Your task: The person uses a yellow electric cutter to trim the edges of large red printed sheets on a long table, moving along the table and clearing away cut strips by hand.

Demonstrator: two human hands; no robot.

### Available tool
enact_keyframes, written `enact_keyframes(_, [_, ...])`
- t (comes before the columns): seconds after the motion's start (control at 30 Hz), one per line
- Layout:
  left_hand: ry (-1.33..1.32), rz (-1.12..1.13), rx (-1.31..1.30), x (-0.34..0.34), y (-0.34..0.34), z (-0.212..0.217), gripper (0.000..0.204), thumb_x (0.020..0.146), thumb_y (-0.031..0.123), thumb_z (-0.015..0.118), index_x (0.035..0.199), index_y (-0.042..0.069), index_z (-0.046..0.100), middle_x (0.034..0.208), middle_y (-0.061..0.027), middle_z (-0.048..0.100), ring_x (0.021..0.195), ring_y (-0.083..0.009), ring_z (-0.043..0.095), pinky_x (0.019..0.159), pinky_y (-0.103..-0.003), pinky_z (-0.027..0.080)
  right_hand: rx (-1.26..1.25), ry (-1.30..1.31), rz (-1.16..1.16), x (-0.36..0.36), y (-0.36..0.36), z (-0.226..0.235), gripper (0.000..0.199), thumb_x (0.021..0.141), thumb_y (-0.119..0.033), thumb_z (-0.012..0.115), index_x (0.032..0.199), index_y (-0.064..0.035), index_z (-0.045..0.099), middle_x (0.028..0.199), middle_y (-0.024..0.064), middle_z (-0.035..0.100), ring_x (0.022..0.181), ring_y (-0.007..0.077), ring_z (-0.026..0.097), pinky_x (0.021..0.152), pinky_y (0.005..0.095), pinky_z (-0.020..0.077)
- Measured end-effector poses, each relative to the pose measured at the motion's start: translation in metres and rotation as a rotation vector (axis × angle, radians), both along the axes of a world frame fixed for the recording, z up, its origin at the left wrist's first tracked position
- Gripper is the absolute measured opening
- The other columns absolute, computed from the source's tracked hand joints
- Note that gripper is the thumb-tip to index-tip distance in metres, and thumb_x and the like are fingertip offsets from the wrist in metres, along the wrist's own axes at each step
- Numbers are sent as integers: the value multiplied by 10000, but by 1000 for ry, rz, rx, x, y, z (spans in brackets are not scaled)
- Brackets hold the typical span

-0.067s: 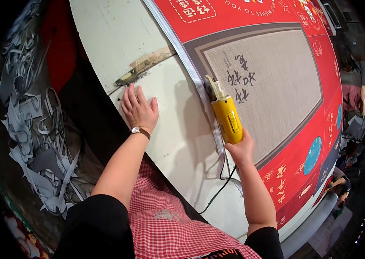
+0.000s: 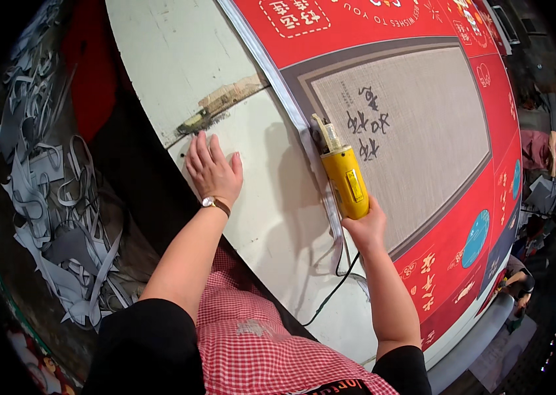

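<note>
My right hand (image 2: 369,227) grips the rear of a yellow handheld electric cutter (image 2: 344,178). The cutter's head rests at the grey-white border (image 2: 289,105) of a printed mat sheet (image 2: 416,118), which is red with a grey-beige panel. A dark cord (image 2: 332,294) trails from the tool across the white table (image 2: 271,230). Flat on that tabletop, close to its near-left edge, lies my left hand (image 2: 215,172), fingers spread and holding nothing. Just past its fingertips is a worn, taped seam (image 2: 219,105). The blade's contact with the sheet is hidden.
Many grey offcut strips (image 2: 61,224) are heaped on the floor left of the table. A grey roll (image 2: 475,342) lies along the far right side. At the right rim a person (image 2: 520,280) and another person's arm (image 2: 553,155) show.
My left hand has shifted very slightly toward me on the tabletop. The cutter and my right hand stay practically where they were.
</note>
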State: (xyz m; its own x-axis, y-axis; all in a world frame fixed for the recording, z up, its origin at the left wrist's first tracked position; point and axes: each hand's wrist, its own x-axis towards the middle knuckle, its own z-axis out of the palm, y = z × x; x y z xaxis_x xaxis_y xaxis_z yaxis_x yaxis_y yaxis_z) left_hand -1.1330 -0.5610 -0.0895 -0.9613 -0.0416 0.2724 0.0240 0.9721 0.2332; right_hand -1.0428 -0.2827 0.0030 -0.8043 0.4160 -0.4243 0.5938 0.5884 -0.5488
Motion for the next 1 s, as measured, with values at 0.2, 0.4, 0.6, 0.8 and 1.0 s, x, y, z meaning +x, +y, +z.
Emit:
enact_keyframes(0.2, [-36, -37, 46, 1, -3, 0, 557, 822, 279, 594, 1275, 11, 413, 1388, -207, 353, 1298, -383, 318, 1037, -523, 260, -29, 58, -4, -45, -20, 1, 621, 595, -81, 709, 1191, -21, 542, 962, 168, 665, 914, 263, 652, 820, 338, 497])
enact_keyframes(0.4, [-117, -98, 162, -2, -10, 8, 614, 776, 266, 636, 1269, -7, 394, 1412, -249, 286, 1309, -419, 257, 1051, -545, 225, -17, 83, 27, -92, -40, 4, 620, 596, -77, 707, 1190, -16, 541, 967, 175, 664, 911, 262, 651, 821, 335, 496])
enact_keyframes(0.6, [-302, -255, 543, -17, -44, 36, 604, 774, 169, 612, 1291, -15, 360, 1415, -247, 276, 1303, -418, 261, 1061, -526, 191, -12, 70, 52, -137, -63, 7, 601, 591, -76, 697, 1171, -21, 550, 968, 171, 663, 919, 267, 648, 819, 337, 492])
enact_keyframes(0.8, [105, -241, 289, -186, -127, 21, 518, 798, 186, 626, 1249, 23, 429, 1337, -233, 381, 1227, -409, 354, 1025, -513, 262, 23, 7, 37, -180, -85, 16, 602, 590, -85, 690, 1173, -23, 551, 970, 185, 660, 937, 304, 645, 834, 350, 491])
enact_keyframes(1.0, [183, 22, -74, -388, -206, 10, 408, 858, 256, 592, 1203, 73, 477, 1318, -142, 431, 1236, -337, 372, 1015, -491, 296, 48, 65, 26, -230, -112, 12, 538, 578, -68, 686, 1101, 8, 584, 908, 136, 659, 860, 235, 638, 825, 317, 479])
